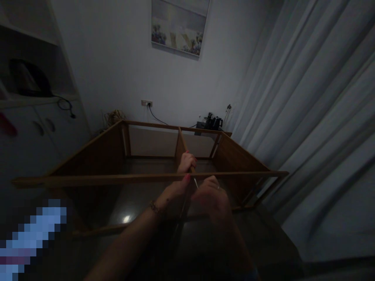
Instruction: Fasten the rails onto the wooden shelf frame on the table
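A brown wooden furniture frame (96, 179) stretches across the view, with long rails, side panels and a middle divider (179, 146). My left hand (181, 177) is closed around the near rail where the divider meets it, the thumb on the near side and the fingers beyond. A bracelet circles that wrist. Just to the right, my right hand (212, 195) is closed on a tool with a thin metal shaft (195, 182). Its shaft points up at the near rail by the divider joint. The tool's handle is hidden in my fingers, and the hand is slightly blurred.
A white cabinet (49, 144) with a dark kettle (31, 78) stands left. Pale curtains (307, 117) hang right. Behind the frame are a wall outlet (146, 103) with a cord and a small stand of black appliances (212, 123). A picture (180, 27) hangs above.
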The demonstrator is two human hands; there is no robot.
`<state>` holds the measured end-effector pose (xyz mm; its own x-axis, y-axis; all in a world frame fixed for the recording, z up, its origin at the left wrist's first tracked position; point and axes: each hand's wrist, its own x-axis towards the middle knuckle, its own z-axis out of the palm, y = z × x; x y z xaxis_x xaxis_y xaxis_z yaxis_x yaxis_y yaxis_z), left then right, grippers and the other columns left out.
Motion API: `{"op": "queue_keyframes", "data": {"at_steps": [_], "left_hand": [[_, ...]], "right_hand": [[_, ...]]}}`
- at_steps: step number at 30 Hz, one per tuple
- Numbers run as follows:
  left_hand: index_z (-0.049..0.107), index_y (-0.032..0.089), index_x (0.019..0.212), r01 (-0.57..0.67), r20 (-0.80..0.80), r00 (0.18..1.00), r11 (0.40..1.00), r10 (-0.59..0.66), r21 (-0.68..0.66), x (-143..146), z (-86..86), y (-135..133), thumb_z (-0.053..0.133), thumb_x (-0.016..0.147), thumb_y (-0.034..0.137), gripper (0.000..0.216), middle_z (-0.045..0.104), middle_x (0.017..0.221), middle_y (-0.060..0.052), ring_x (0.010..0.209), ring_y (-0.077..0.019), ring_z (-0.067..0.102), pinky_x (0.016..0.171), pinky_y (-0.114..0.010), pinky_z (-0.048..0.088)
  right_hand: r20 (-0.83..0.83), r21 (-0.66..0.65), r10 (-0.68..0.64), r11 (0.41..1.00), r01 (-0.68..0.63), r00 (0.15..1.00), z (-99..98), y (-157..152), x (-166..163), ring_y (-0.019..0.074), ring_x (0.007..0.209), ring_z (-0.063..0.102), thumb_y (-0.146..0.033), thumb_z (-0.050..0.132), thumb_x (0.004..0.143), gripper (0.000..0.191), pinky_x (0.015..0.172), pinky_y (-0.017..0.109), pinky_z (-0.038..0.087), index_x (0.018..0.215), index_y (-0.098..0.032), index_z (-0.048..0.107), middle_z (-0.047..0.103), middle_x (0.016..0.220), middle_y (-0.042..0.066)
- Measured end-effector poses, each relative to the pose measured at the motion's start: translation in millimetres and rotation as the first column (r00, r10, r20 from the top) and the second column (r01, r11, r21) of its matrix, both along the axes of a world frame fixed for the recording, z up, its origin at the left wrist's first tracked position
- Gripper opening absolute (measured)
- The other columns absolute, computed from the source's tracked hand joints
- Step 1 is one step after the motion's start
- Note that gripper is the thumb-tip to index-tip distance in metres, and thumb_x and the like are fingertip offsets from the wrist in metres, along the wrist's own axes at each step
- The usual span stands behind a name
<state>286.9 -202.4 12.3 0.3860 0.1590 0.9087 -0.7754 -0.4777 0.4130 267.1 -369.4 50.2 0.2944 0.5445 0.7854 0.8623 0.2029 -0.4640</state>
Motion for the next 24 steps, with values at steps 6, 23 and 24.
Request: {"op": "queue_keyframes", "data": {"at_steps": [6,23,24], "left_hand": [[0.05,0.022,0.09,-0.02,0.017,1.0,1.0,0.02,0.003,0.2,-2.4,2.6,0.021,0.094,0.072,0.058,0.052,0.088,-0.007,0.089,-0.0252,0.049,0.087,-0.046,0.046],[0.046,0.022,0.08,-0.06,0.031,0.998,0.998,0.061,-0.025,2.9,-5.4,-2.0,0.015,0.093,0.071,0.06,0.05,0.084,-0.006,0.085,-0.0242,0.046,0.082,-0.046,0.044],[0.046,0.022,0.079,-0.058,0.034,0.998,0.998,0.059,-0.023,2.4,-4.1,-2.5,0.015,0.094,0.07,0.059,0.05,0.083,-0.006,0.085,-0.0241,0.046,0.082,-0.046,0.044]], "right_hand": [[0.195,-0.107,0.003,0.994,0.019,0.981,-2.2,-7.1,3.0,0.0144,0.085,0.06,-0.03,0.041,0.104,0.029,0.082,0.034,0.042,0.119,-0.026,0.065,0.076,0.104,-0.001],[0.447,-0.026,-0.013,0.999,0.027,0.894,15.1,8.7,8.1,0.014,0.073,0.052,-0.029,0.058,0.097,0.013,0.065,0.027,0.045,0.086,-0.022,0.061,0.057,0.073,-0.001],[0.423,0.005,-0.019,1.0,0.019,0.906,12.6,10.8,7.4,0.0136,0.072,0.052,-0.027,0.057,0.097,0.013,0.064,0.027,0.044,0.086,-0.022,0.06,0.056,0.072,-0.001]]}}
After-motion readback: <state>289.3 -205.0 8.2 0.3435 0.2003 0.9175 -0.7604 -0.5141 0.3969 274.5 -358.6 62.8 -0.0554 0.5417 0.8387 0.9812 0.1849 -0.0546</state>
